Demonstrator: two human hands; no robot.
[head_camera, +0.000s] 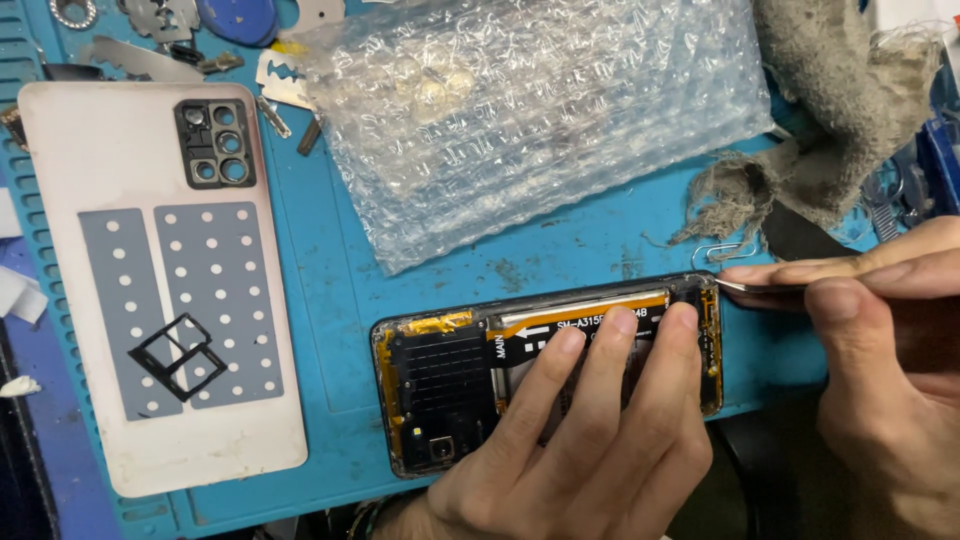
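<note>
Pressing the opened phone (545, 375) flat with your left hand (580, 440) — fingers spread; your right hand (880, 330), at three o'clock, pinches tweezers (755, 286).

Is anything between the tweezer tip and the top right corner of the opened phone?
Nothing visible. The right hand brings the tweezers right to the corner of the opened phone; the left hand presses further left.

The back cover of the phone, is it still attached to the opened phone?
No, the back cover lies apart on the blue mat, left of the opened phone.
</note>
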